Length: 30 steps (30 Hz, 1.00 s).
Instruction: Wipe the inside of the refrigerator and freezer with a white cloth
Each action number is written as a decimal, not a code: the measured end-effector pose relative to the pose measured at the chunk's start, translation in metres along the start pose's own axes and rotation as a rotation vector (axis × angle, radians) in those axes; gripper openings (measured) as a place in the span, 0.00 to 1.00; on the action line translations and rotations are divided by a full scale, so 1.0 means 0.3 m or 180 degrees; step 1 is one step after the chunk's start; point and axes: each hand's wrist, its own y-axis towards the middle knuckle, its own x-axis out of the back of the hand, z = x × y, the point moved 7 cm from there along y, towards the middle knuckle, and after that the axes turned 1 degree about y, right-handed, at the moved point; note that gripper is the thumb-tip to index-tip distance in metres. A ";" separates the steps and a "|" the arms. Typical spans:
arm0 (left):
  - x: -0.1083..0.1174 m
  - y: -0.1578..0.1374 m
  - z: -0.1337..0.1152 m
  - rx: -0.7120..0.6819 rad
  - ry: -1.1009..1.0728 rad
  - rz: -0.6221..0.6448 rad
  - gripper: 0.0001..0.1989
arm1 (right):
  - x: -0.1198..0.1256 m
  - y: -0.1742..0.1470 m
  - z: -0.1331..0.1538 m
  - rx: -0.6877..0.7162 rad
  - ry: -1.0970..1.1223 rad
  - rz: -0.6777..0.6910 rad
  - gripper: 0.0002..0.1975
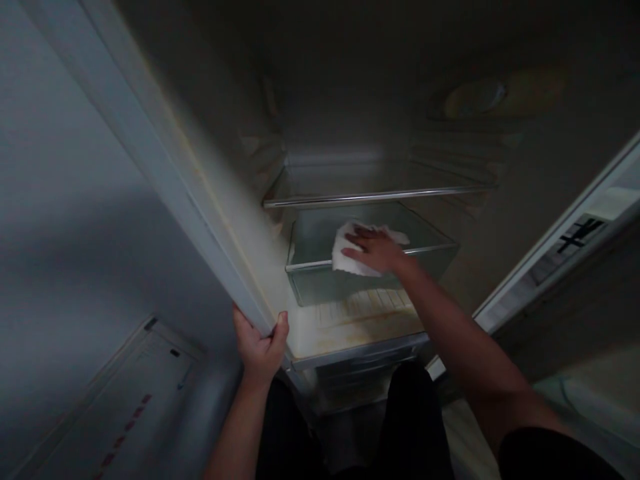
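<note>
My right hand [373, 248] lies over a crumpled white cloth [345, 263], its fingers spread and holding it against the lower glass shelf [313, 243]. Cloth or paper towel, I cannot tell which; it drapes over the shelf's front trim. My left hand [261, 343] is closed round the front edge of the refrigerator's left side wall [225, 257], thumb on the inner side and fingers outside. Beneath the glass shelf, the refrigerator floor [345, 333] shows yellowish-brown stains.
Above sits another glass shelf [380, 180] with a metallic front trim. The open door [560, 247] stands at the right. Below the compartment is a dark drawer front [360, 367], close to my knees [413, 413]. A pale panel with red marks [125, 400] is at the lower left.
</note>
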 end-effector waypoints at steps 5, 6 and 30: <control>-0.005 -0.008 0.041 0.0312 -0.0092 0.0053 0.41 | 0.075 -0.149 -0.420 -0.1154 -0.0337 -0.0144 0.36; -0.007 -0.010 0.050 0.0365 -0.0120 0.0046 0.42 | 0.085 -0.173 -0.475 -0.1331 -0.0407 -0.0145 0.36; -0.013 -0.021 0.042 0.0428 -0.0195 -0.0009 0.40 | -0.119 -0.149 0.206 -0.0152 -0.0030 -0.1183 0.31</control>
